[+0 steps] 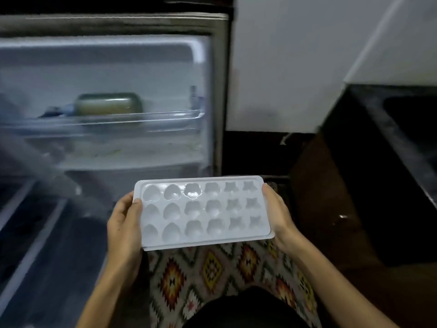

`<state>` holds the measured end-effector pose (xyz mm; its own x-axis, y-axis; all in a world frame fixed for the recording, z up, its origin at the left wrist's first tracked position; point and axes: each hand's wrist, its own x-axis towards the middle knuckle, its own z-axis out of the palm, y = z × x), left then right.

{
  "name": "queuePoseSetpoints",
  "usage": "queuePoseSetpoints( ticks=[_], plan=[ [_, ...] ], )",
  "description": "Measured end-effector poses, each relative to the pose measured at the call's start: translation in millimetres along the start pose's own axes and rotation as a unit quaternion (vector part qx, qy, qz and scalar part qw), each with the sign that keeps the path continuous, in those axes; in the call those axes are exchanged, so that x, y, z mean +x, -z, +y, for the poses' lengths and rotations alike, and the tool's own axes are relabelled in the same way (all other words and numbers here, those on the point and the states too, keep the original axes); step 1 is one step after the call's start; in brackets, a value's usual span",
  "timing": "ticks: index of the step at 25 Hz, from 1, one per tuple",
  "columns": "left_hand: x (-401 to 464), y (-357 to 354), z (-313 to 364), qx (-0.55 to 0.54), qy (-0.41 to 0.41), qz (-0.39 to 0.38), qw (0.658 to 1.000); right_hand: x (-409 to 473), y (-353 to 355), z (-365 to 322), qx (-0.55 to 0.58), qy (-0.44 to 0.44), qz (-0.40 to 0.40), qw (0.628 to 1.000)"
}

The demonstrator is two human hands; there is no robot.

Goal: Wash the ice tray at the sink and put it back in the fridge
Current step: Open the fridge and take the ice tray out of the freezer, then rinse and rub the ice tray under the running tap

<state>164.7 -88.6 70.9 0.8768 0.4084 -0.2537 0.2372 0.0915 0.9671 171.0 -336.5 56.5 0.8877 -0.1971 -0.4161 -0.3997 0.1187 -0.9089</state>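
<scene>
You hold the ice tray (203,213) level in front of the open fridge (106,102), left hand (125,229) and right hand (277,215) each curled round a short end (cavities look empty). Keep it flat and carry it steadily.

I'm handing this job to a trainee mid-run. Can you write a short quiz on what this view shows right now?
1. True or false: the ice tray is held by the left hand and the right hand together.
2. How many rows of moulds does the tray have? A) two B) three C) five
3. Fill in: behind the tray, the door shelf of the open fridge carries a greenish ____.

Key
1. True, one hand at each short end.
2. B, three rows of six.
3. Container; the blur hides what kind.
</scene>
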Motion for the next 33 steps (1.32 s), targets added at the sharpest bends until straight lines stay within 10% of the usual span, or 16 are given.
queuePoseSetpoints(
  ticks=[13,33],
  plan=[
    [-70.0,-289.7,-9.3,0.087,-0.003,-0.349,0.933,-43.9,251.2,10.9,0.168,0.010,0.306,0.937],
    [-146.4,-580.0,-20.4,0.143,0.042,-0.598,0.788,-32.8,434.8,-9.5,0.250,-0.012,0.531,0.809]
  ],
)
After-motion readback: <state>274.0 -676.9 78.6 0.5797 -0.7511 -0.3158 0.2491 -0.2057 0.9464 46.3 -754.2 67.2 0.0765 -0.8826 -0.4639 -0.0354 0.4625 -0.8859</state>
